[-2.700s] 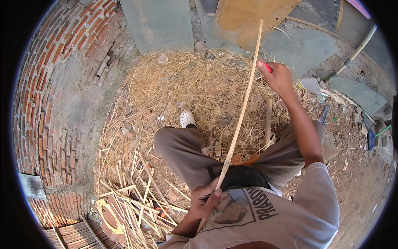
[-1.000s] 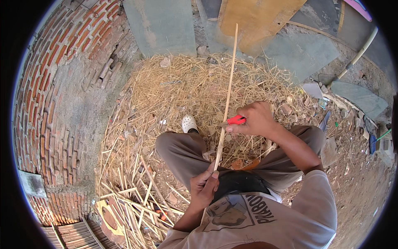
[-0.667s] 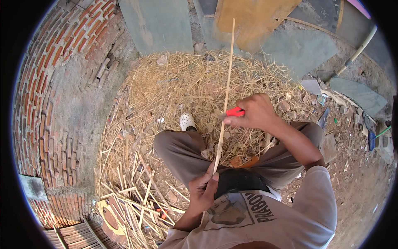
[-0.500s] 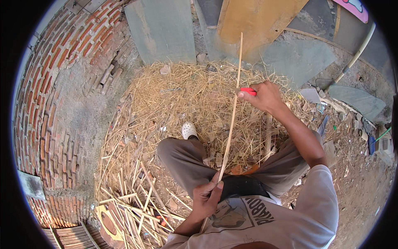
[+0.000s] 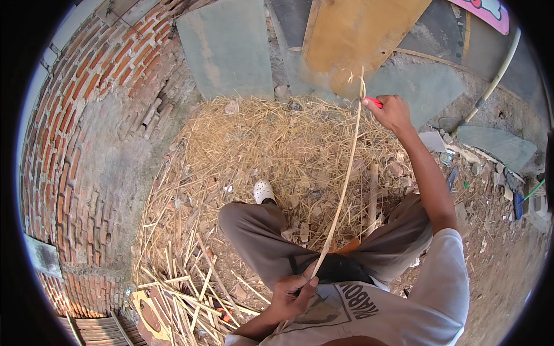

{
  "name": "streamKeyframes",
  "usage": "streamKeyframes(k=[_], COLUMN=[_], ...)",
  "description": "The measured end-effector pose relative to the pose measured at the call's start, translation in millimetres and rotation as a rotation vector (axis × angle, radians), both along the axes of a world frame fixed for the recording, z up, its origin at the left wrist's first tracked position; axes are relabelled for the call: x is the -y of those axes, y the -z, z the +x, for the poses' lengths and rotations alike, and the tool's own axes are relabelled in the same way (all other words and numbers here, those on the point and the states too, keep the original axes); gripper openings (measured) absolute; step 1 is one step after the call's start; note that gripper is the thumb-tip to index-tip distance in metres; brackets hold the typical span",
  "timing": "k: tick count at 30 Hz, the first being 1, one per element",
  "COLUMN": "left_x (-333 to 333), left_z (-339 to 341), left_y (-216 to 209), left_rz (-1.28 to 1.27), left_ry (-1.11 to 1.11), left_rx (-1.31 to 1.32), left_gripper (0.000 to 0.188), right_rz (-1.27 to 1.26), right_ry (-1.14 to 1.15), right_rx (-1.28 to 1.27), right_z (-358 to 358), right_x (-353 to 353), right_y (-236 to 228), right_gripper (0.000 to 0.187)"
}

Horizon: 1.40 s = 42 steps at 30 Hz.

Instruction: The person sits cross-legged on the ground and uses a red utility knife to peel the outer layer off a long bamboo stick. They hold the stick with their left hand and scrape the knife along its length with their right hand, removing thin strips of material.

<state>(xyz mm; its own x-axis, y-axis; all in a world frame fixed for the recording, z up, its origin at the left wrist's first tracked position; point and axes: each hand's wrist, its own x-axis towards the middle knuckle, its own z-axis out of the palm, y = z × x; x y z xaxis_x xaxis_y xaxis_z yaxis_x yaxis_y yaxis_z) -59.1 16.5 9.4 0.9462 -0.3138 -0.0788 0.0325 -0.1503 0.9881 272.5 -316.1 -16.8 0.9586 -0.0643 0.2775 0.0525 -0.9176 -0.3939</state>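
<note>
A long, thin, pale strip, apparently bamboo point(image 5: 344, 190), slants up and away from my lap. Near its lower end my left hand point(image 5: 293, 295) is closed around it, thumb on top, at my waist. Farther out, my right hand point(image 5: 392, 112) grips a red-handled knife point(image 5: 374, 102), its arm stretched forward. The knife meets the strip close to the far end; its blade is hardly visible. A thin curled shaving point(image 5: 350, 76) stands off the strip beside the tip.
Straw-like shavings point(image 5: 271, 141) cover the ground ahead. Cut strips point(image 5: 184, 288) lie piled at lower left, by a brick wall point(image 5: 75, 155). Grey-green and tan boards point(image 5: 228, 52) lean at the back. A short pole point(image 5: 373, 196) lies by my right knee; rubble and a pale pipe point(image 5: 496, 78) are at right.
My right hand and the knife have slid away from me and rightward along the strip toward its tip. The strip now leans farther right, and a curl shows there. My left hand keeps its grip.
</note>
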Motion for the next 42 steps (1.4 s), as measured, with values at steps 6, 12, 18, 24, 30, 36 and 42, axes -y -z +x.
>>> streamKeyframes(k=[6, 12, 18, 24, 30, 36, 42], left_x=[-12, -20, 0, 13, 15, 13, 11], left_z=[-25, 2, 40, 48, 51, 47, 34], left_y=[10, 10, 15, -2, 5, 1, 9], left_rz=[-0.077, -0.230, -0.536, -0.755, -0.783, -0.729, -0.636], left_ry=[0.215, -0.130, -0.222, -0.305, -0.310, -0.257, -0.206], left_rx=[-0.015, -0.344, -0.357, -0.512, -0.517, -0.513, -0.446], left_gripper=[0.042, 0.037, 0.038, 0.038, 0.038, 0.039, 0.040], right_rz=[0.239, 0.322, 0.095, 0.072, 0.031, 0.048, 0.006], right_ry=[0.522, 0.266, -0.656, -0.632, -0.693, -0.414, -0.406], right_rx=[-0.028, -0.090, 0.129, 0.247, 0.252, 0.123, 0.061], right_z=[37, -8, -139, -119, -130, -86, -89], right_x=[132, 80, -95, -109, -122, -92, -92], right_y=[54, 34, 14, 7, 11, 10, 9], right_gripper=[0.088, 0.084, 0.065, 0.062, 0.062, 0.062, 0.073])
